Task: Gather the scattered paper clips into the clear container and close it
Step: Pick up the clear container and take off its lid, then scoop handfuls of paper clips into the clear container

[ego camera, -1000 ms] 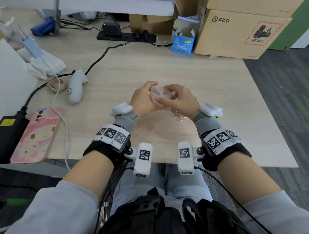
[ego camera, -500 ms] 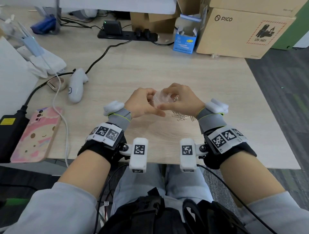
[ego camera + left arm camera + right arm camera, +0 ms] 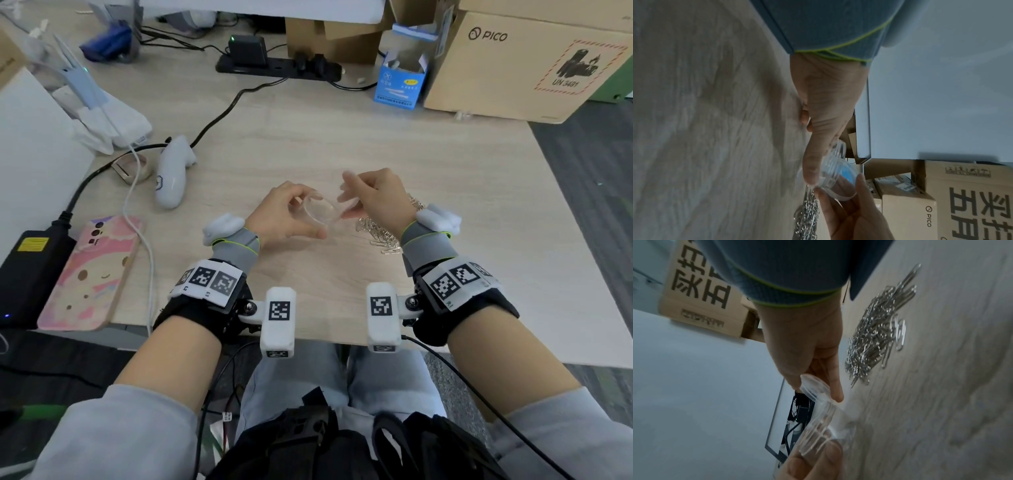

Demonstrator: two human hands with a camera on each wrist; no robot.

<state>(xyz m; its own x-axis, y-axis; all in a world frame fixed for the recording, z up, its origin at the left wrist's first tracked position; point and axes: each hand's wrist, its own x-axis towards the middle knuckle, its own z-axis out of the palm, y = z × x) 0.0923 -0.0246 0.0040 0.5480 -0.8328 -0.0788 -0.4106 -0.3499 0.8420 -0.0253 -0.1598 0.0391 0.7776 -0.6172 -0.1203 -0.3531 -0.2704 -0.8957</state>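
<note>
clear container in left hand fingers, lid in right hand

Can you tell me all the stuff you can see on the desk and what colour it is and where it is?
clear container: one, see-through, open, held above the desk middle
lid: one, clear, off the container
paper clips: a pile, silver, on the desk under the right wrist
phone: one, pink, near left edge
controller: one, white, left of the hands
power strip: one, black, far edge
small box: one, blue, at the back
cardboard box: one, brown, back right
left hand: holds the container
right hand: holds the lid
</note>
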